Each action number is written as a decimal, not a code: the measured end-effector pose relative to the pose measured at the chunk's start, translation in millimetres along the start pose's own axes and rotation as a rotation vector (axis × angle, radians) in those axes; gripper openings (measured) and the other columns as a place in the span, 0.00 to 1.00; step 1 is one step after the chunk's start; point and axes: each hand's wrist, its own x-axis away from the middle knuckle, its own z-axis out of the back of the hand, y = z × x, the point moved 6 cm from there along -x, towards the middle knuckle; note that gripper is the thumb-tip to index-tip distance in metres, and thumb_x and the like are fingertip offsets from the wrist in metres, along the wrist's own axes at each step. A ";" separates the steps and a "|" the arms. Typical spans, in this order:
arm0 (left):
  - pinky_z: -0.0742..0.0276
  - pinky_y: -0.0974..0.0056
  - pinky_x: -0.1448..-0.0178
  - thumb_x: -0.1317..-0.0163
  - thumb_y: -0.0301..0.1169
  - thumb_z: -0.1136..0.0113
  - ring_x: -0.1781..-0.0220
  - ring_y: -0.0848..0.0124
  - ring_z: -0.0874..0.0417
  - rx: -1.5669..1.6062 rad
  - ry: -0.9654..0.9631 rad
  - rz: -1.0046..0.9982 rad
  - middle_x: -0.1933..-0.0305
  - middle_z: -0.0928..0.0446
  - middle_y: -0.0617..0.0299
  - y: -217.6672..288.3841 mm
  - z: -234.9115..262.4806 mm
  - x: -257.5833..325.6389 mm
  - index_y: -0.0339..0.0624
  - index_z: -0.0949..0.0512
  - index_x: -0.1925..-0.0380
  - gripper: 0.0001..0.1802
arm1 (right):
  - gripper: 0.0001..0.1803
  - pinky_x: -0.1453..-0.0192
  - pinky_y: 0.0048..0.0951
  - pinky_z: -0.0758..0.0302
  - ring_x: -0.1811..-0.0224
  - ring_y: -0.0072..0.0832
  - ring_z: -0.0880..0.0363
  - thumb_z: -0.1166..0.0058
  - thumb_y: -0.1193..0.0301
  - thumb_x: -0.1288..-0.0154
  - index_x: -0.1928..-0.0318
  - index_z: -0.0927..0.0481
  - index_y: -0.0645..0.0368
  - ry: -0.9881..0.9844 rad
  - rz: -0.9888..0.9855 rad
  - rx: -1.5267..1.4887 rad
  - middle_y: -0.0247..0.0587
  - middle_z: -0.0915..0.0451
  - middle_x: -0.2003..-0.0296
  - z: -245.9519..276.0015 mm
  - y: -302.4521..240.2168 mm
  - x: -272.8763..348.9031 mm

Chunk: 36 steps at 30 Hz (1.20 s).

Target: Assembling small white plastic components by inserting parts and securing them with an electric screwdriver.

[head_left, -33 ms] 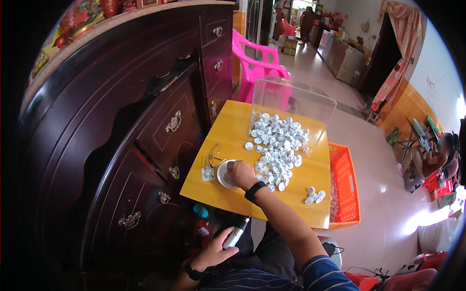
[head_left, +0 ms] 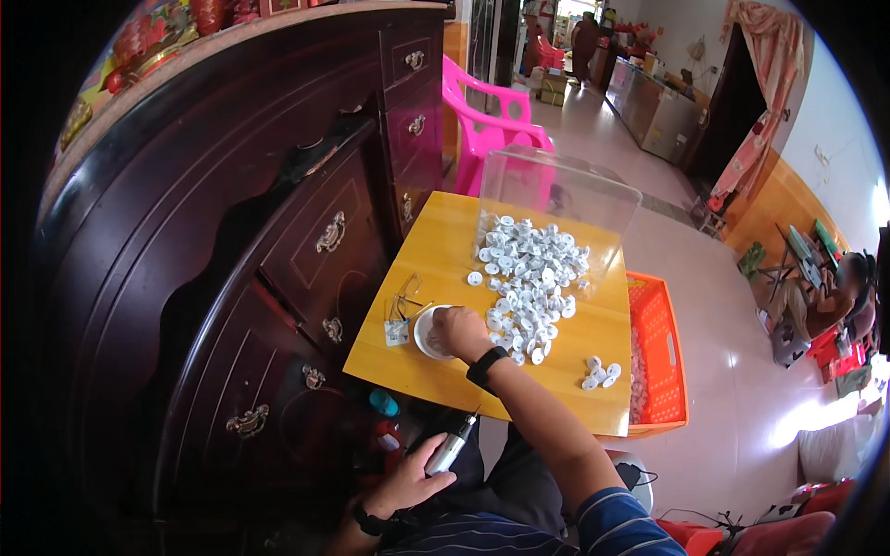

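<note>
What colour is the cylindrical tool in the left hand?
The tool in the left hand is mostly silver-grey; it shows best in the head view.

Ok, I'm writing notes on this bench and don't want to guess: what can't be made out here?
All in the head view:
- What the right hand may hold in the white bowl: the hand itself covers its fingertips.
- Part of the silver tool: the left hand covers it.
- Fine detail on the white pieces: too small, overlapping.
- The orange crate's left side: the yellow table hides it.
</note>
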 end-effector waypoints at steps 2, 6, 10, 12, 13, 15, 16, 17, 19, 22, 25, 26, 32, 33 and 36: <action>0.23 0.61 0.41 0.36 0.34 0.30 0.48 0.67 0.19 -0.006 -0.007 0.006 0.47 0.23 0.54 2.4 0.0 -0.2 0.39 0.36 0.28 0.39 | 0.10 0.55 0.45 0.16 0.62 0.48 0.12 0.38 0.66 0.39 0.62 0.13 0.59 0.082 0.011 -0.251 0.51 0.12 0.62 6.3 5.8 4.9; 0.23 0.63 0.41 0.36 0.31 0.31 0.48 0.70 0.19 0.000 -0.016 0.018 0.46 0.23 0.57 -1.5 -1.1 0.4 0.38 0.37 0.27 0.39 | 0.09 0.57 0.38 0.16 0.64 0.39 0.11 0.36 0.68 0.37 0.60 0.14 0.59 0.213 0.004 -0.559 0.44 0.11 0.65 20.3 23.8 27.7; 0.22 0.66 0.43 0.35 0.26 0.32 0.49 0.74 0.20 0.123 0.000 0.001 0.47 0.24 0.60 -0.9 -3.0 1.0 0.38 0.39 0.25 0.40 | 0.06 0.59 0.25 0.20 0.66 0.19 0.17 0.36 0.72 0.31 0.57 0.15 0.60 0.125 -0.202 -1.271 0.30 0.14 0.65 19.8 49.1 70.1; 0.22 0.66 0.43 0.35 0.25 0.32 0.49 0.74 0.20 0.125 -0.003 -0.004 0.46 0.25 0.60 -0.1 -3.2 -1.3 0.38 0.40 0.25 0.40 | 0.08 0.58 0.24 0.21 0.63 0.20 0.17 0.37 0.72 0.29 0.52 0.16 0.60 0.024 -0.340 -1.440 0.31 0.14 0.61 19.2 60.8 100.2; 0.22 0.66 0.43 0.35 0.24 0.33 0.49 0.75 0.20 0.129 -0.006 -0.007 0.45 0.25 0.60 0.6 -3.4 -2.0 0.38 0.41 0.24 0.41 | 0.08 0.58 0.24 0.21 0.63 0.20 0.17 0.37 0.72 0.29 0.52 0.16 0.60 0.027 -0.341 -1.442 0.31 0.14 0.61 20.4 64.0 114.4; 0.22 0.66 0.43 0.35 0.25 0.33 0.49 0.75 0.20 0.164 -0.016 -0.003 0.44 0.26 0.60 4.1 -5.5 -5.0 0.38 0.41 0.24 0.41 | 0.08 0.56 0.23 0.22 0.61 0.19 0.18 0.38 0.71 0.28 0.51 0.18 0.58 0.029 -0.437 -1.603 0.29 0.16 0.60 14.8 71.2 142.4; 0.22 0.66 0.42 0.34 0.25 0.33 0.49 0.75 0.20 0.201 -0.023 0.001 0.43 0.27 0.60 6.1 -7.4 -7.3 0.37 0.42 0.24 0.41 | 0.08 0.56 0.23 0.22 0.61 0.19 0.18 0.38 0.71 0.28 0.51 0.18 0.58 0.032 -0.438 -1.604 0.29 0.16 0.60 10.6 74.0 153.6; 0.22 0.66 0.42 0.34 0.25 0.33 0.49 0.75 0.20 0.199 -0.025 0.001 0.43 0.27 0.60 10.7 -8.5 -9.3 0.37 0.42 0.24 0.41 | 0.07 0.56 0.23 0.22 0.61 0.20 0.18 0.39 0.72 0.27 0.52 0.18 0.57 0.054 -0.454 -1.703 0.29 0.17 0.60 5.5 76.6 164.4; 0.22 0.65 0.41 0.34 0.26 0.33 0.48 0.75 0.20 0.229 -0.024 -0.054 0.42 0.27 0.60 23.6 -11.3 -11.9 0.37 0.42 0.24 0.41 | 0.02 0.56 0.22 0.23 0.62 0.20 0.20 0.42 0.73 0.25 0.55 0.20 0.56 0.083 -0.467 -1.885 0.28 0.20 0.62 3.8 73.8 178.9; 0.22 0.65 0.41 0.34 0.27 0.33 0.47 0.74 0.20 0.263 -0.056 -0.059 0.42 0.27 0.61 27.7 -18.8 -13.4 0.38 0.42 0.24 0.41 | 0.03 0.57 0.22 0.23 0.63 0.20 0.21 0.41 0.73 0.25 0.55 0.20 0.57 0.062 -0.439 -2.010 0.29 0.20 0.63 -3.0 68.4 191.6; 0.22 0.65 0.40 0.34 0.27 0.33 0.48 0.74 0.20 0.226 -0.076 -0.054 0.43 0.27 0.61 32.7 -23.1 -13.1 0.38 0.41 0.24 0.41 | 0.03 0.57 0.21 0.23 0.63 0.20 0.21 0.42 0.74 0.25 0.54 0.19 0.57 0.013 -0.364 -2.027 0.31 0.19 0.61 -4.8 64.7 195.3; 0.22 0.65 0.40 0.34 0.27 0.33 0.48 0.74 0.20 0.223 -0.077 -0.056 0.43 0.27 0.61 34.2 -24.4 -12.2 0.38 0.41 0.24 0.41 | 0.03 0.57 0.22 0.23 0.63 0.20 0.21 0.42 0.75 0.25 0.54 0.19 0.58 -0.005 -0.351 -2.014 0.32 0.19 0.61 -4.4 63.3 196.2; 0.21 0.65 0.41 0.35 0.27 0.33 0.49 0.74 0.19 0.193 -0.051 -0.062 0.44 0.26 0.61 36.1 -29.6 -10.4 0.38 0.40 0.25 0.40 | 0.05 0.58 0.22 0.23 0.64 0.22 0.20 0.41 0.76 0.27 0.53 0.18 0.59 -0.023 -0.400 -2.014 0.34 0.18 0.61 -4.3 62.8 202.0; 0.21 0.66 0.41 0.35 0.27 0.33 0.49 0.75 0.19 0.195 -0.054 -0.058 0.44 0.26 0.61 38.0 -30.4 -10.6 0.37 0.40 0.25 0.40 | 0.05 0.58 0.22 0.23 0.64 0.22 0.20 0.41 0.76 0.27 0.53 0.18 0.59 -0.023 -0.398 -2.018 0.34 0.18 0.61 -5.5 63.8 202.6; 0.21 0.66 0.42 0.35 0.26 0.33 0.49 0.75 0.19 0.199 -0.059 -0.055 0.45 0.25 0.61 38.8 -34.6 -12.3 0.37 0.39 0.25 0.40 | 0.04 0.58 0.23 0.23 0.64 0.22 0.21 0.41 0.75 0.27 0.54 0.19 0.59 -0.002 -0.408 -1.990 0.35 0.19 0.61 -8.5 67.7 204.2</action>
